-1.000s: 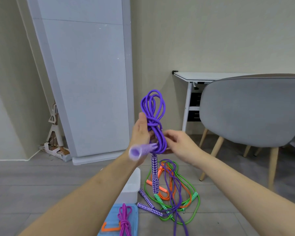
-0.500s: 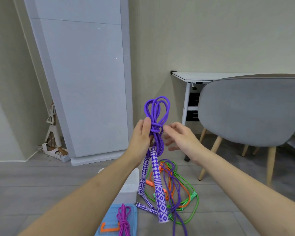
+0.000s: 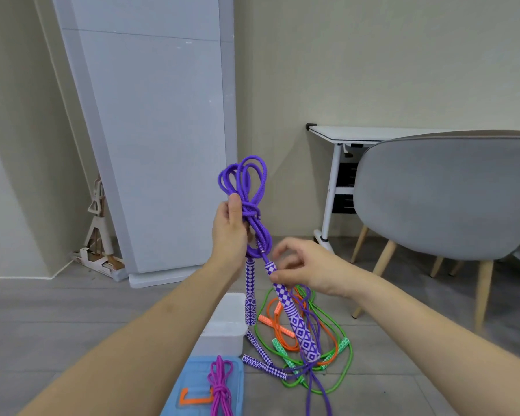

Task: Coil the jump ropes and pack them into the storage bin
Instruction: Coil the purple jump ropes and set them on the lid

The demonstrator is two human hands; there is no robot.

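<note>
- purple rope (image 3: 246, 187), coiled and knotted, stands upright in the left hand (image 3: 228, 228), its loops fanning out above the thumb.
- left hand is clenched round the bundle just under the knot, thumb pressed on the near side.
- two patterned handles hang below that hand: the left handle (image 3: 250, 295) drops straight down under the wrist, the right handle (image 3: 294, 316) slants down and to the right.
- right hand (image 3: 305, 267) sits lower and to the right of the left one, pinching the top of the right handle between thumb and curled fingers.
- white bin (image 3: 225, 322) is on the floor below both hands, partly hidden by the left forearm.
- blue lid (image 3: 192, 385) lies nearer than the bin, under the left forearm, with a coiled pink rope (image 3: 219, 382) on it.
- loose pile of ropes (image 3: 306, 349), green, orange and purple, lies on the floor under the right hand, just beside the bin.
- grey chair (image 3: 445, 193) stands to the right of the right hand.
</note>
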